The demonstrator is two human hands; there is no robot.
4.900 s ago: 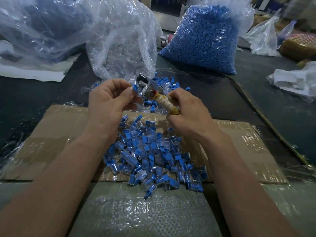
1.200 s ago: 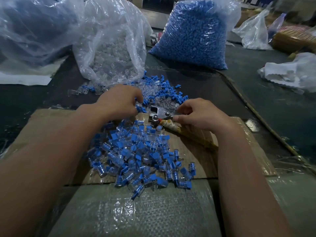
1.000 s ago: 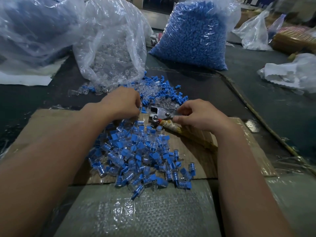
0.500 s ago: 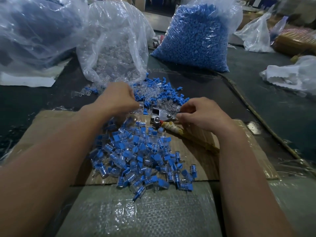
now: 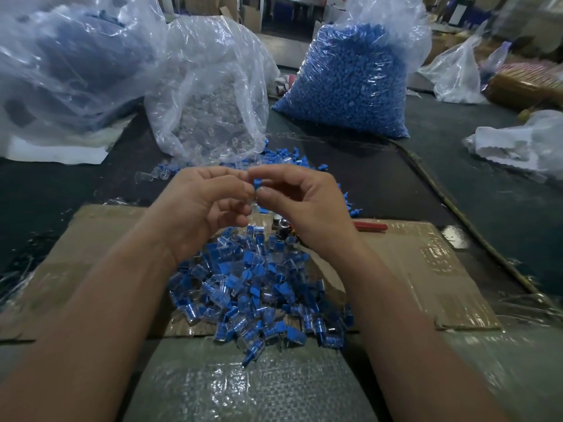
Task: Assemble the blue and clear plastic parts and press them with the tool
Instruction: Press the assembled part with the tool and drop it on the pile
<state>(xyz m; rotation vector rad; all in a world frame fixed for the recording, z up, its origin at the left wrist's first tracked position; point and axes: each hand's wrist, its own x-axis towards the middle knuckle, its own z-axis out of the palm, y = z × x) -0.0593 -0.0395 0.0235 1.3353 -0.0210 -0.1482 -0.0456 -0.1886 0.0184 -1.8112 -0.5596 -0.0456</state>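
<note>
Judged mating step: above the pile (image 5: 259,287), right hand (image 5: 310,208) pinches a blue part (image 5: 256,182), left hand (image 5: 201,205) curled against it — its hold cannot be told — next needs parts seated, then the tool (image 5: 285,226) behind the pile.

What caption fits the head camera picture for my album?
Left hand and right hand pinch a blue part above the pile of pieces; the tool lies on cardboard.
</note>
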